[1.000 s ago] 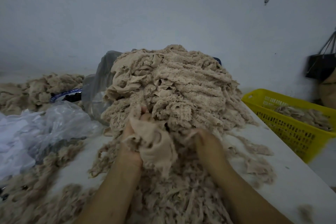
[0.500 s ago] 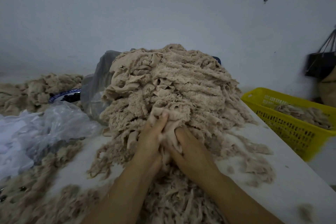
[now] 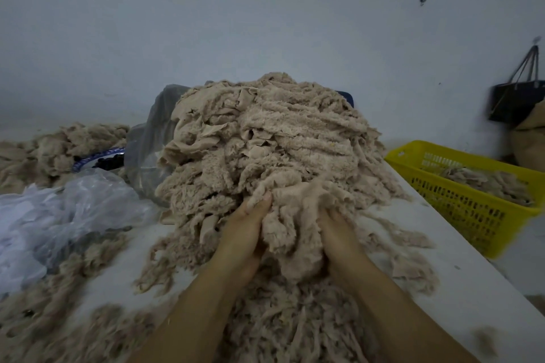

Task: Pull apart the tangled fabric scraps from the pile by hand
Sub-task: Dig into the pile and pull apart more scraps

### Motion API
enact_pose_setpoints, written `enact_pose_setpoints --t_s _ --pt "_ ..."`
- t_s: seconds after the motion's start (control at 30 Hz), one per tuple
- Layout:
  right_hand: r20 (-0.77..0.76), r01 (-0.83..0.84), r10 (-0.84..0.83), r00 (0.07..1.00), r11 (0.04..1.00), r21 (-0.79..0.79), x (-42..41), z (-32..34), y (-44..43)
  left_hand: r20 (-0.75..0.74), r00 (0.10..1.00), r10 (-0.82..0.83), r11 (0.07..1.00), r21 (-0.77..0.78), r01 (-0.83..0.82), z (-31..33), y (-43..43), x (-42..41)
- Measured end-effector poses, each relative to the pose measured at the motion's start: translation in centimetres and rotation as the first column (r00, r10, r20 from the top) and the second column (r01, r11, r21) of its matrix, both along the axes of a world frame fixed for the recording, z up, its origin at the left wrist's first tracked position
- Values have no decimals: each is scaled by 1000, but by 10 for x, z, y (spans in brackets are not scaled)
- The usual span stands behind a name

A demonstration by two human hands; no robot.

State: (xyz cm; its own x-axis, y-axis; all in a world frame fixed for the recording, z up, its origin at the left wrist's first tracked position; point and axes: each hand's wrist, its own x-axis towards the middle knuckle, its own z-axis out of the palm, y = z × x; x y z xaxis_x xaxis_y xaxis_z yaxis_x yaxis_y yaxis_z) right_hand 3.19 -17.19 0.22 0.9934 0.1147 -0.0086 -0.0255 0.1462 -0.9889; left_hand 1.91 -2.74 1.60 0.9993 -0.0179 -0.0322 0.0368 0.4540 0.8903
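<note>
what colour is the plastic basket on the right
Bright yellow; the basket, seen in the head view, has slotted sides.

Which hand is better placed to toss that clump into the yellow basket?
Probably the right hand: it holds the clump on the side nearer the yellow basket; the left hand is farther away.
</note>
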Motion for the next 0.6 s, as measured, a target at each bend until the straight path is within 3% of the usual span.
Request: enact_pose_setpoints --t_s 0.1,0.23,0.3,0.37,0.43,0.47,0.53,0.6 --pt "127 -90 121 985 971 -222 2 -2 3 -15 998 54 996 67 -53 -3 -1 2" --pt "72 -67 96 993 940 -335 7 -8 -2 -1 999 36 976 214 -35 -7 0 1" --pt "93 20 3 996 971 -239 10 -8 -4 18 1000 -19 965 261 14 -9 -1 1" --pt "122 297 -312 942 946 128 19 0 -19 37 999 3 968 249 -12 -7 -1 3" --pt "31 434 -544 838 700 567 27 13 -42 48 996 72 968 237 -81 -6 2 5" --pt "-2 442 -584 812 612 656 29 14 -52 58 993 102 962 247 -113 -7 4 6" --pt "-49 515 -608 792 624 588 28 9 -56 67 985 161 931 321 -174 -11 5 9" --pt "-33 603 -624 780 737 306 26 1 -46 91 975 201 858 464 -220 -16 4 9"
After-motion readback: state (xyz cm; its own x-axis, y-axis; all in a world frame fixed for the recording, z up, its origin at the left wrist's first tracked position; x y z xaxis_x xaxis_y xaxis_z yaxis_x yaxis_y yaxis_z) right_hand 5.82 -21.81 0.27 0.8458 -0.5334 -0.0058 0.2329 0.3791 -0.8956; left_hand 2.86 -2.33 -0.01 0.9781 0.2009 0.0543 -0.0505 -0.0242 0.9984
